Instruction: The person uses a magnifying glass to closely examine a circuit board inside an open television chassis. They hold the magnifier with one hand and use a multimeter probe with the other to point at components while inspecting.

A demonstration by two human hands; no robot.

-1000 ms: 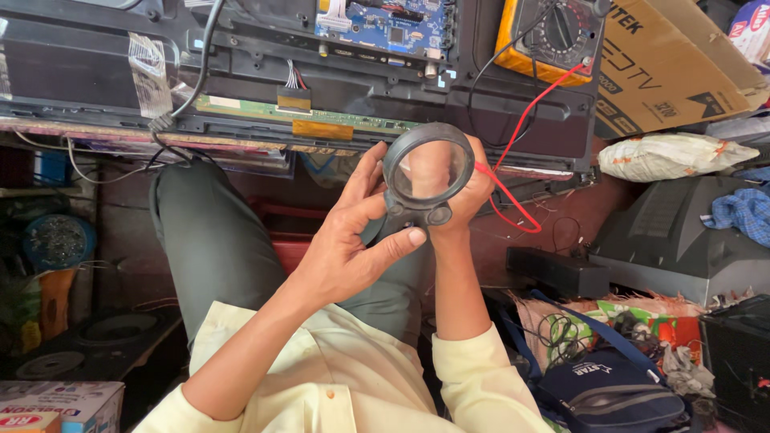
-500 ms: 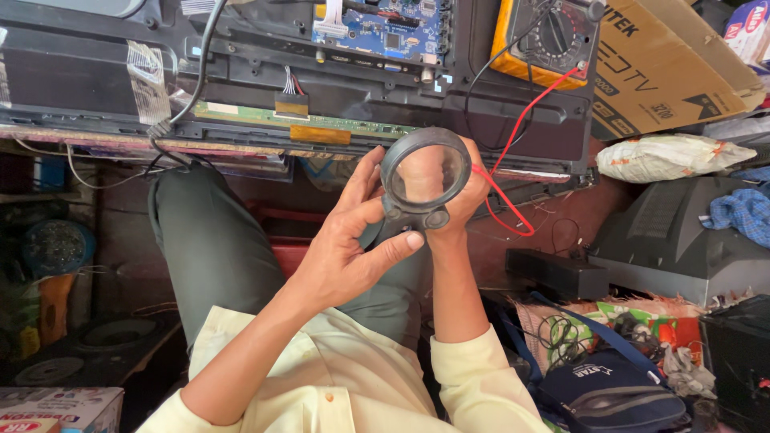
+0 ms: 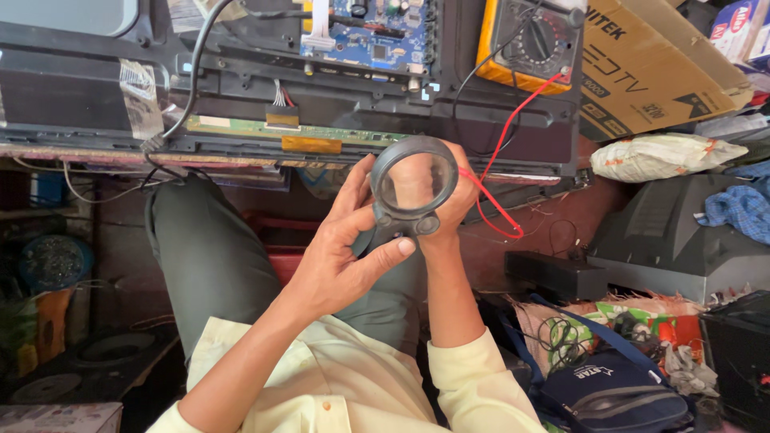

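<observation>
Your left hand (image 3: 341,256) is cupping the handle end of a grey magnifying glass (image 3: 413,186), thumb pressing under its base, fingers loosely spread. Your right hand (image 3: 453,200) is gripping the rim from behind. A red probe lead (image 3: 501,172) is trailing up to the yellow multimeter (image 3: 529,40).

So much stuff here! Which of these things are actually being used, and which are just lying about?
In use:
- magnifier, held by both the left hand and right hand
- red lead, running by the right hand
- opened TV back with its blue circuit board
- yellow multimeter

Lying about:
- cardboard box
- white sack
- blue bag
- blue cloth
</observation>
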